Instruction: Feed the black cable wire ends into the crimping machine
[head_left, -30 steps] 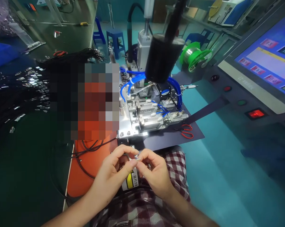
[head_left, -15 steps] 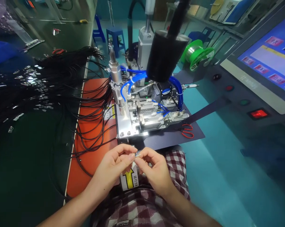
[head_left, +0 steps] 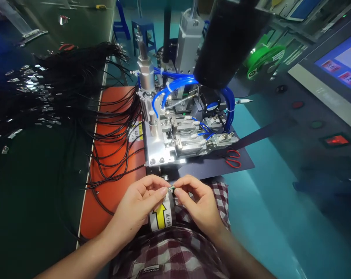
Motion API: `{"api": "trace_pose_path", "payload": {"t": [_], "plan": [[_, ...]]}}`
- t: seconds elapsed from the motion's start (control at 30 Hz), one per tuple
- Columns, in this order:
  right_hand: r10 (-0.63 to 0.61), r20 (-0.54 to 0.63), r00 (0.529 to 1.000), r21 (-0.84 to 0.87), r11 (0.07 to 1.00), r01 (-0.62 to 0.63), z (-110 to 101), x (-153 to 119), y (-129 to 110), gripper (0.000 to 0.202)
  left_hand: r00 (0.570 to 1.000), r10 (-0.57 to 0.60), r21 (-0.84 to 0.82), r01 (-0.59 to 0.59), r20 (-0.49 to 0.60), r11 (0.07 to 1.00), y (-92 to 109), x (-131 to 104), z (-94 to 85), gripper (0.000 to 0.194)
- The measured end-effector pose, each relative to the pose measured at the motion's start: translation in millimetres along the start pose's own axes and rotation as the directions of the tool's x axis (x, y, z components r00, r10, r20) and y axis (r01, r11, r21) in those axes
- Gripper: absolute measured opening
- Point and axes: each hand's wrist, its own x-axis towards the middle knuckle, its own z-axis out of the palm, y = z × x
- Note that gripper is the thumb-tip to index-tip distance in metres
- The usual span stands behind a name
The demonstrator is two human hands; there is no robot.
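Thin light-coloured and green wire ends show between the fingertips of my two hands. My left hand pinches them from the left. On the right, my right hand has its thumb and index finger pressed together at the other end of the wires. A white label with a yellow arrow lies just below my fingertips. Just above them is a small metal connector. Beyond my hands stands the metal machine with blue air tubes.
Black cables spread over the orange board at the left. Red-handled scissors lie right of the machine. A green spool and a control panel stand at the right. A black cylinder hangs overhead.
The view has shifted, so the machine sits slightly farther right and higher. My right hand has moved slightly away from my left, and more of the wires shows between them.
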Motion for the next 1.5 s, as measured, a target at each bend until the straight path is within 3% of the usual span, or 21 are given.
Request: {"api": "trace_pose_path", "payload": {"t": [0.87, 1.5], "plan": [[-0.268, -0.018, 0.963, -0.239, 0.937, 0.256, 7, -1, -3, 0.01, 0.999, -0.01, 0.026, 0.009, 0.044, 1.0, -7, 1, -4.1, 0.021], [-0.328, -0.001, 0.945, -0.342, 0.888, 0.308, 10, -7, -3, 0.011, 0.996, 0.053, -0.047, -0.05, 0.068, 0.998, -3, -1, -1.0, 0.016]]}}
